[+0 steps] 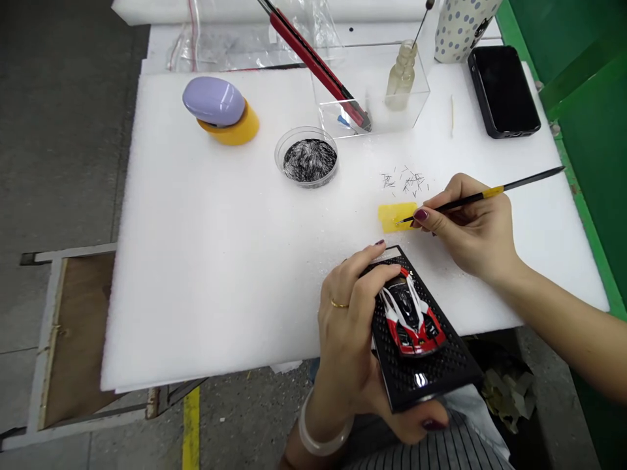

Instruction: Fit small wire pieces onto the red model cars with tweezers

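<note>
A black display base (441, 378) carrying a red, white and black model car (414, 320) is held tilted in my left hand (353, 320), over the table's front edge. My right hand (475, 228) pinches a thin black brush-like tool (524, 181) with a yellow band. The tool's fine tip touches a yellow paper piece (389, 217) lying on the white foam surface. Behind the yellow piece, short thin black strands (411, 181) are scattered. To the left stands a round clear dish (308, 158) filled with similar black strands.
On the foam mat (206, 261) stand a purple object on a yellow holder (230, 127), a clear box (372, 98) with red tweezers (318, 62) and a small bottle (401, 75), and a black device (504, 91). A dotted cup (460, 29) is at the back.
</note>
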`<act>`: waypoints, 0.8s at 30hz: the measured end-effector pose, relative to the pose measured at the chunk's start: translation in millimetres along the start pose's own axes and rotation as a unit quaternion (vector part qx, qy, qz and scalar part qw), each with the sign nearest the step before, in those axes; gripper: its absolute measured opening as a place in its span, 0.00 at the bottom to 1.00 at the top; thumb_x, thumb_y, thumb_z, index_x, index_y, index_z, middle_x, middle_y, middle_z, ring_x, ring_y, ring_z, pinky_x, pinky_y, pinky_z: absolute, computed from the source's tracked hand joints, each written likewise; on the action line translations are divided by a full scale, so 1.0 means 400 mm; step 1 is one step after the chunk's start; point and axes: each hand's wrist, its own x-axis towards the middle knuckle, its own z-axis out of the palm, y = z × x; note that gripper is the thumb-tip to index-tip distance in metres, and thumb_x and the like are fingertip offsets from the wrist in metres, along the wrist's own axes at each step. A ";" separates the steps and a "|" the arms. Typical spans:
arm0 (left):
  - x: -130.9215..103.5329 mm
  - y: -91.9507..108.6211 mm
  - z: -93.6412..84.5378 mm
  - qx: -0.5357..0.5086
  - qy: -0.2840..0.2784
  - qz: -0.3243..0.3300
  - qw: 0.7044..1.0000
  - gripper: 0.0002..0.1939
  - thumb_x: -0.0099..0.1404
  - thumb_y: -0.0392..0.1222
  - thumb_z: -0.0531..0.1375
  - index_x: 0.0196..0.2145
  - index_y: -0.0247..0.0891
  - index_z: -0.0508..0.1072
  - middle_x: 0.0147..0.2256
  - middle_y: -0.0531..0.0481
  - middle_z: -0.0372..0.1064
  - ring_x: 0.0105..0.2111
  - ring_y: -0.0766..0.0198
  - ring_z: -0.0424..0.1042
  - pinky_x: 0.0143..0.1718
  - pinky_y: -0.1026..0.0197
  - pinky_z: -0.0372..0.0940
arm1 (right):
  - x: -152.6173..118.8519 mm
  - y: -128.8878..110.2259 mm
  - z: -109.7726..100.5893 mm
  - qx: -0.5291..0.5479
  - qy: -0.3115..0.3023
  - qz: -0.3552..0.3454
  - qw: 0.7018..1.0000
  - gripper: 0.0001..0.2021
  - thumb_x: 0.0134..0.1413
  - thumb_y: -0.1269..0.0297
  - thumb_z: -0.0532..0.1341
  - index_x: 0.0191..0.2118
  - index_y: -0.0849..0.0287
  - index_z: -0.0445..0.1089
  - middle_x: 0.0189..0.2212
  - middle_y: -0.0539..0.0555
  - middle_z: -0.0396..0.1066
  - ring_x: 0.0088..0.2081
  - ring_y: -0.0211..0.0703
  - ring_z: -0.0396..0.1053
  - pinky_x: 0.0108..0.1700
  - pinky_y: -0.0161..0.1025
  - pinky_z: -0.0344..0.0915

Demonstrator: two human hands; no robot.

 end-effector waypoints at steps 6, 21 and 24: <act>-0.007 0.009 0.008 -0.025 0.004 -0.038 0.999 0.52 0.55 0.84 0.53 0.63 0.42 0.62 0.61 0.37 0.65 0.63 0.41 0.64 0.65 0.39 0.61 | -0.039 -0.047 0.003 0.111 0.033 0.004 0.993 0.13 0.50 0.55 0.76 0.30 0.51 0.72 0.25 0.48 0.76 0.25 0.39 0.73 0.25 0.37 0.67; -0.014 -0.006 0.028 -0.032 0.064 -0.039 0.997 0.14 0.76 0.45 0.56 0.57 0.43 0.66 0.53 0.42 0.71 0.59 0.49 0.71 0.57 0.43 0.72 | -0.185 -0.065 0.131 0.182 0.177 -0.021 0.967 0.09 0.57 0.58 0.68 0.32 0.46 0.67 0.16 0.45 0.51 0.17 0.41 0.43 0.21 0.42 0.48; -0.008 0.000 0.031 -0.037 0.070 -0.045 0.996 0.13 0.74 0.39 0.58 0.55 0.43 0.66 0.52 0.43 0.72 0.59 0.50 0.71 0.58 0.43 0.71 | -0.189 -0.067 0.129 0.159 0.179 -0.028 0.970 0.07 0.58 0.58 0.66 0.32 0.45 0.67 0.16 0.45 0.50 0.17 0.42 0.43 0.21 0.44 0.49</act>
